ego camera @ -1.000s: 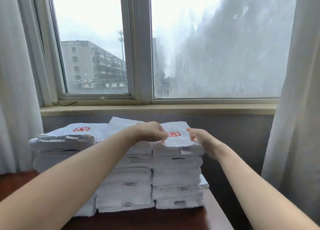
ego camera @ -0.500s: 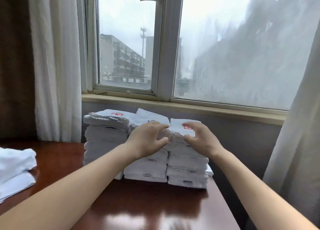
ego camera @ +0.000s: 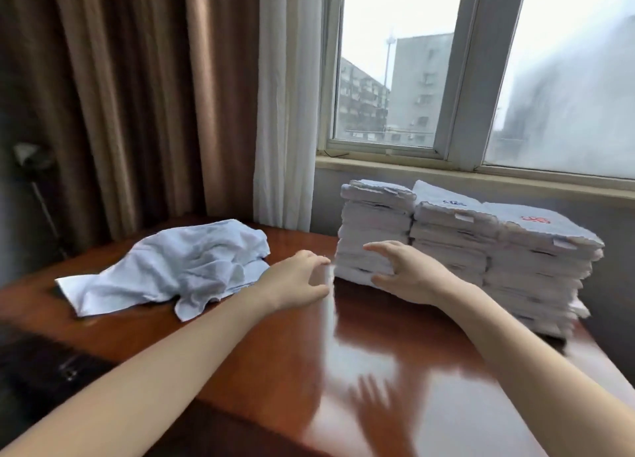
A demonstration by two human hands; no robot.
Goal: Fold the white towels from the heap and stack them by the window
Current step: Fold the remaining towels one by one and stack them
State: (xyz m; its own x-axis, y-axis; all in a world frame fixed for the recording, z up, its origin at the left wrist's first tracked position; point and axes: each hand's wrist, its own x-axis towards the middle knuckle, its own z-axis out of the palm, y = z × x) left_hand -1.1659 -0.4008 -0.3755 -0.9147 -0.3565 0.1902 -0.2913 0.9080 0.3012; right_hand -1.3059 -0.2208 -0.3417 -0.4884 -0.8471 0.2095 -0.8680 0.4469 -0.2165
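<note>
Folded white towels stand in three side-by-side stacks (ego camera: 481, 250) under the window (ego camera: 395, 78); the right stack's top towel shows a red emblem. A loose heap of white towels (ego camera: 171, 267) lies crumpled on the left of the brown table (ego camera: 275, 353). My left hand (ego camera: 295, 281) hovers above the table between heap and stacks, fingers loosely curled, holding nothing. My right hand (ego camera: 409, 274) is in front of the leftmost stack with fingers spread and empty; whether it touches the stack is unclear.
White sheer curtain (ego camera: 285, 112) and brown drapes (ego camera: 120, 95) hang behind the table at left. A window sill (ego camera: 446, 174) runs behind the stacks. A dark object with a metal clasp (ego camera: 65, 367) lies at the table's left edge.
Both hands have left the top of the stacks and come down and leftward. The view has swung left, bringing the loose heap into sight.
</note>
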